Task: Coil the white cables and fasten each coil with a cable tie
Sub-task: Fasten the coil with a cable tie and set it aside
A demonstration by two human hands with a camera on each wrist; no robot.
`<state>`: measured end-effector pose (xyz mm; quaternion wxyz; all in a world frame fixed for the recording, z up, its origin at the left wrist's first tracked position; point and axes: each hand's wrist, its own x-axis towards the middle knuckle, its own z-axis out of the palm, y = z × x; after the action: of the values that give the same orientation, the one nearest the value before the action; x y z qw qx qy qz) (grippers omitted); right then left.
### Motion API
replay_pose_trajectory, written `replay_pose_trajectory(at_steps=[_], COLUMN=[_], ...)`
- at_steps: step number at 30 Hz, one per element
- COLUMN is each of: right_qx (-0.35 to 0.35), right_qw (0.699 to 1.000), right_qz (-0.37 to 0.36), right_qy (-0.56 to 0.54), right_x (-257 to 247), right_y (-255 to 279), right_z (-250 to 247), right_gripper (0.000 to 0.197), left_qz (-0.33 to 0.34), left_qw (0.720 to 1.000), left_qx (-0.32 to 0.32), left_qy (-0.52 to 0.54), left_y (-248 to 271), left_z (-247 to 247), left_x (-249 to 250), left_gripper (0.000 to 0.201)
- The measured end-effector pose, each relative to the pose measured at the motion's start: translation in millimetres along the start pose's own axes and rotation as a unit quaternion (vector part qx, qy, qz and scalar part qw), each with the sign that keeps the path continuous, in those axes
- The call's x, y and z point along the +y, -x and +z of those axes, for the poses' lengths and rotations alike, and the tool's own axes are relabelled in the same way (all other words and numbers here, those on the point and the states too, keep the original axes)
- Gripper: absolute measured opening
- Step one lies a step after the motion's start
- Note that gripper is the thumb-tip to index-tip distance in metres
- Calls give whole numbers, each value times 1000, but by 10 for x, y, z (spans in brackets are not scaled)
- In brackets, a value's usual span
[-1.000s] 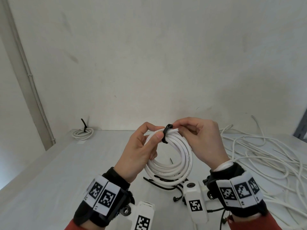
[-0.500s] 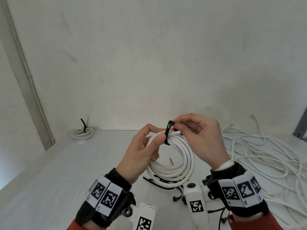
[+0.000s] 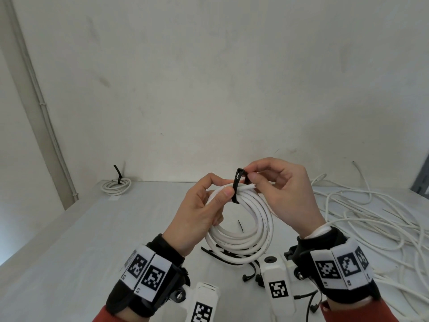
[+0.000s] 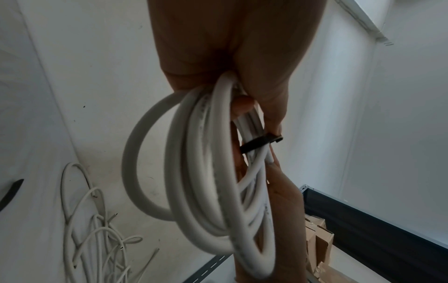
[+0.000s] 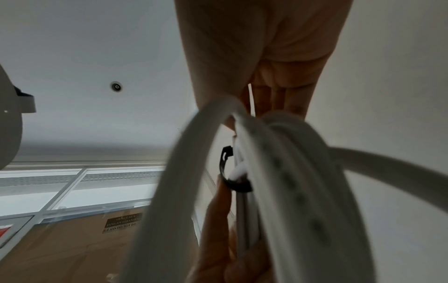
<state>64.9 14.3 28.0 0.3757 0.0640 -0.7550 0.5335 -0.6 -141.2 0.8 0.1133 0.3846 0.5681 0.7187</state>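
Observation:
A white cable coil (image 3: 253, 219) hangs upright above the table between both hands. My left hand (image 3: 204, 205) grips the coil's top left, thumb pressed on the strands beside a black cable tie (image 3: 237, 185). The tie loops over the coil's top, and my right hand (image 3: 274, 184) pinches its upper end between thumb and forefinger. In the left wrist view the coil (image 4: 201, 172) and the tie (image 4: 260, 142) show below my fingers. The right wrist view shows the tie (image 5: 230, 172) curved round the blurred coil (image 5: 278, 181).
A finished coil with a black tie (image 3: 116, 185) lies at the table's back left corner. Loose white cables (image 3: 371, 217) sprawl over the right side. Several spare black ties (image 3: 232, 259) lie on the table under the held coil. The wall stands close behind.
Both hands and the coil have risen a little. The right hand has pulled the tie's end upward, so the tie stands taller over the coil's top.

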Motion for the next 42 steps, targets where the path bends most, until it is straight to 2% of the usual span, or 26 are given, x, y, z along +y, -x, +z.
replay_pose_trajectory(at_steps=[2, 5, 8, 10, 13, 22, 29, 34, 36, 39, 40, 42], right_qx=[-9, -10, 2, 2, -15, -40, -35, -20, -10, 14, 2, -62], right_qw=[999, 998, 998, 994, 979, 931, 912, 896, 917, 963, 965, 952], right_qz=[15, 38, 56, 83, 143, 245, 266, 266, 244, 229, 242, 288], right_qy=[-35, -46, -33, -68, -142, -266, -311, -356, -314, -139, -101, -79], right_x=[-25, -64, -78, -75, -69, -87, -50, -46, -37, -29, -41, -87], right_y=[7, 14, 17, 12, 7, -21, -40, -35, -27, -19, -19, -10], right_z=[-23, -12, 27, 27, 4, -23, -29, -36, -32, -10, -5, -7], right_gripper=[11, 22, 29, 28, 38, 20, 49, 54, 46, 22, 18, 27], left_qz=[-6, -11, -9, -2, 10, 64, 85, 110, 126, 186, 210, 256], left_qw=[1000, 999, 999, 999, 998, 991, 984, 972, 955, 898, 875, 831], left_qx=[1, 5, 5, 7, 12, 5, -5, 5, 15, 22, 27, 42], left_qy=[-21, -33, -36, -45, -63, -114, -154, -208, -270, -397, -434, -492], left_y=[0, -4, -2, -4, -11, -17, -16, 6, 2, -12, -17, -24], left_z=[-9, -18, -11, -12, -22, -49, -76, -62, -74, -144, -176, -226], left_x=[-6, -18, -19, -14, -17, -59, -97, -84, -74, -75, -71, -71], left_gripper=[15, 10, 17, 19, 19, 16, 9, 13, 17, 17, 16, 17])
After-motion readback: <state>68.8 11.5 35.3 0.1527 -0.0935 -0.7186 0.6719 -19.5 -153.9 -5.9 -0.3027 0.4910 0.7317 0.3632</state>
